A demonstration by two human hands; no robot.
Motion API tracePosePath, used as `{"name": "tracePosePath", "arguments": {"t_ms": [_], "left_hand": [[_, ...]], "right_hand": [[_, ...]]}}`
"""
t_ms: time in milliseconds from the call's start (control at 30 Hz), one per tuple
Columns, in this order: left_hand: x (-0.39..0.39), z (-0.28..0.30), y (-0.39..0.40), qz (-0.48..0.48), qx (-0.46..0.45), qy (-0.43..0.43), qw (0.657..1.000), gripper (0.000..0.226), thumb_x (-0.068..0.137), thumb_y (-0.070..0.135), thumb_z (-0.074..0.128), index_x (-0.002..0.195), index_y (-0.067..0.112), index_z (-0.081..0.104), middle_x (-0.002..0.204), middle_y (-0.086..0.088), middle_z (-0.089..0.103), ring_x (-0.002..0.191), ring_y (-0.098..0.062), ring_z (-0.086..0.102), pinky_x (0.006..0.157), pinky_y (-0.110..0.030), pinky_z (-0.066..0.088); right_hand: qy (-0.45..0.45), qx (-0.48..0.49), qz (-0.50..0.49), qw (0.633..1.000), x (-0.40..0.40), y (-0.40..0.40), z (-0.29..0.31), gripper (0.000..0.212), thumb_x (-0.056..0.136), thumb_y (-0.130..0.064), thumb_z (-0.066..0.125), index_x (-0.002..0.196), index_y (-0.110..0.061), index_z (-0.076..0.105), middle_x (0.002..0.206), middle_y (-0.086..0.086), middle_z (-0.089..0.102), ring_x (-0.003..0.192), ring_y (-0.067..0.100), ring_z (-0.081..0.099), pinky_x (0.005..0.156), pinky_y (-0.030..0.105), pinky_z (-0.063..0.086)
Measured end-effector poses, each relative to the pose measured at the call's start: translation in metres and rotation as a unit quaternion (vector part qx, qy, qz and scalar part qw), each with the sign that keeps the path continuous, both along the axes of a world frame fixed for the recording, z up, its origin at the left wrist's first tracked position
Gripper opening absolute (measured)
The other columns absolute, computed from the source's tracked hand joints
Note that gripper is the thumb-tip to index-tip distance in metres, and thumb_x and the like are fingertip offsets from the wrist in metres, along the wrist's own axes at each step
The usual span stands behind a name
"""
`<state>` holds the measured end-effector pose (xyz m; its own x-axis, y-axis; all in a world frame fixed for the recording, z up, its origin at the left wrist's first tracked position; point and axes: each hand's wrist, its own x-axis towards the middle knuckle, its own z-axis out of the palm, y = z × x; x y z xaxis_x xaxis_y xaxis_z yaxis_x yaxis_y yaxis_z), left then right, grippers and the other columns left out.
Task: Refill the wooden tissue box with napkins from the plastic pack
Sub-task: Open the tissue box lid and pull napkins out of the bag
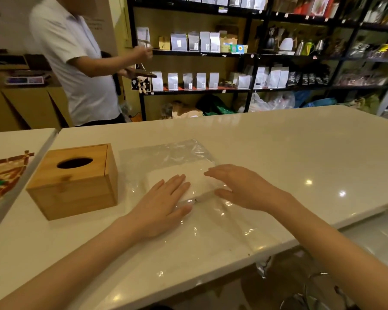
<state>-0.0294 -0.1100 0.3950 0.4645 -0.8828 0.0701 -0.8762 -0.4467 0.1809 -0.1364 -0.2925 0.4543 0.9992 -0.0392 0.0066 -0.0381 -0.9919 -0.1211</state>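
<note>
On the white table [278, 153], seen from the head camera, a clear plastic pack [188, 157] lay flat with a stack of white napkins [184, 173] inside it. Both bare hands rested on top of that stack. The left hand [164, 202] lay palm down on the near left part of the napkins, its fingers [177, 182] straight and close together, gripping nothing, with the thumb along the stack's near edge. The right hand [240, 186] lay palm down over the right side of the stack, fingers [213, 171] stretched out toward the left and slightly parted, also gripping nothing; whether its palm pressed on the plastic or only hovered just above it could not be told. Loose film from the pack spread toward the near table edge under the forearms.

Just left of the pack, apart from it, stood the wooden tissue box [76, 182], upright, lid shut, its oval slot [74, 163] dark. A second table [14, 142] with a patterned item sat at the far left.

Beyond the table a person in a white shirt [76, 63] stood holding something thin. Black shelves [255, 54] behind carried rows of silver and white pouches [193, 41].
</note>
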Motion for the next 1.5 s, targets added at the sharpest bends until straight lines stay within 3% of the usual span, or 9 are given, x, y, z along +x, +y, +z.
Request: {"name": "tracePosePath", "arguments": {"t_ms": [133, 333, 433, 600, 733, 967, 1167, 1333, 1500], "left_hand": [[0.004, -0.003, 0.005, -0.011, -0.014, -0.010, 1.000, 0.088, 0.069, 0.067, -0.003, 0.146, 0.025, 0.005, 0.157, 0.006, -0.001, 0.143, -0.004, -0.005, 0.110, -0.020, -0.009], [0.002, 0.010, 0.010, -0.005, -0.112, 0.040, 0.993, 0.076, 0.077, 0.068, 0.011, 0.144, 0.031, 0.012, 0.155, 0.014, 0.003, 0.133, 0.011, -0.004, 0.109, -0.012, -0.009], [0.001, 0.038, 0.028, 0.023, -0.179, 0.034, 0.983, 0.064, 0.082, 0.060, 0.024, 0.142, 0.037, 0.015, 0.144, 0.028, 0.001, 0.128, 0.016, -0.002, 0.102, -0.001, -0.009], [0.020, 0.075, 0.079, 0.160, -0.255, 0.064, 0.952, 0.074, 0.073, 0.061, 0.038, 0.140, 0.032, 0.028, 0.148, 0.023, 0.014, 0.133, 0.005, 0.012, 0.111, -0.028, 0.015], [0.043, 0.085, 0.120, 0.275, -0.236, 0.090, 0.927, 0.088, 0.062, 0.064, 0.043, 0.142, 0.029, 0.027, 0.155, 0.011, 0.016, 0.142, -0.012, 0.016, 0.114, -0.040, 0.015], [0.068, 0.065, 0.172, 0.310, -0.147, 0.121, 0.931, 0.134, 0.027, 0.095, 0.040, 0.143, 0.029, 0.023, 0.154, 0.013, 0.016, 0.141, -0.014, 0.017, 0.114, -0.040, 0.019], [0.081, 0.067, 0.178, 0.305, -0.170, 0.107, 0.931, 0.131, 0.023, 0.093, 0.046, 0.135, 0.026, 0.040, 0.147, 0.010, 0.036, 0.137, -0.011, 0.029, 0.114, -0.040, 0.022], [0.089, 0.072, 0.181, 0.292, -0.152, 0.106, 0.938, 0.127, 0.024, 0.089, 0.051, 0.133, 0.023, 0.045, 0.143, 0.009, 0.043, 0.134, -0.010, 0.033, 0.112, -0.036, 0.025], [0.092, 0.074, 0.183, 0.290, -0.133, 0.107, 0.942, 0.121, 0.028, 0.086, 0.051, 0.133, 0.025, 0.045, 0.142, 0.012, 0.044, 0.133, -0.010, 0.035, 0.111, -0.037, 0.027]], "right_hand": [[0.024, 0.053, 0.016, 0.998, 0.011, 0.001, -0.033, 0.055, 0.098, -0.028, 0.036, 0.147, -0.015, 0.015, 0.158, 0.003, 0.013, 0.145, 0.012, 0.010, 0.115, 0.023, 0.008], [-0.010, 0.026, 0.016, 0.999, 0.024, 0.004, -0.031, 0.042, 0.096, -0.029, 0.040, 0.131, -0.007, 0.047, 0.138, 0.010, 0.049, 0.131, 0.026, 0.041, 0.107, 0.039, 0.032], [-0.059, 0.035, 0.030, 0.997, 0.036, 0.016, -0.017, 0.042, 0.097, -0.032, 0.037, 0.135, -0.015, 0.044, 0.142, 0.003, 0.047, 0.131, 0.021, 0.040, 0.108, 0.038, 0.031], [-0.096, 0.101, 0.112, 0.984, 0.071, 0.065, 0.006, 0.046, 0.097, -0.036, 0.036, 0.142, -0.022, 0.032, 0.149, -0.002, 0.037, 0.137, 0.014, 0.031, 0.111, 0.029, 0.023], [-0.104, 0.117, 0.170, 0.973, 0.101, 0.111, 0.016, 0.059, 0.094, -0.046, 0.038, 0.145, -0.024, 0.021, 0.155, -0.004, 0.024, 0.141, 0.012, 0.021, 0.115, 0.030, 0.017], [-0.044, 0.084, 0.191, 0.977, 0.139, 0.139, 0.009, 0.082, 0.087, -0.058, 0.043, 0.148, -0.016, 0.008, 0.159, 0.002, 0.008, 0.145, 0.016, 0.007, 0.119, 0.036, 0.009], [-0.040, 0.023, 0.199, 0.979, 0.149, 0.138, 0.001, 0.080, 0.087, -0.062, 0.033, 0.148, -0.016, 0.009, 0.159, 0.001, 0.008, 0.145, 0.012, 0.004, 0.119, 0.036, 0.002], [-0.051, -0.019, 0.206, 0.977, 0.152, 0.138, 0.003, 0.105, 0.062, -0.078, 0.001, 0.148, -0.018, 0.013, 0.158, -0.001, 0.014, 0.145, 0.012, 0.009, 0.118, 0.037, -0.003], [-0.067, -0.043, 0.213, 0.974, 0.156, 0.137, 0.000, 0.101, 0.066, -0.077, 0.001, 0.148, -0.019, 0.014, 0.157, -0.001, 0.015, 0.145, 0.012, 0.010, 0.117, 0.037, -0.006]]}}
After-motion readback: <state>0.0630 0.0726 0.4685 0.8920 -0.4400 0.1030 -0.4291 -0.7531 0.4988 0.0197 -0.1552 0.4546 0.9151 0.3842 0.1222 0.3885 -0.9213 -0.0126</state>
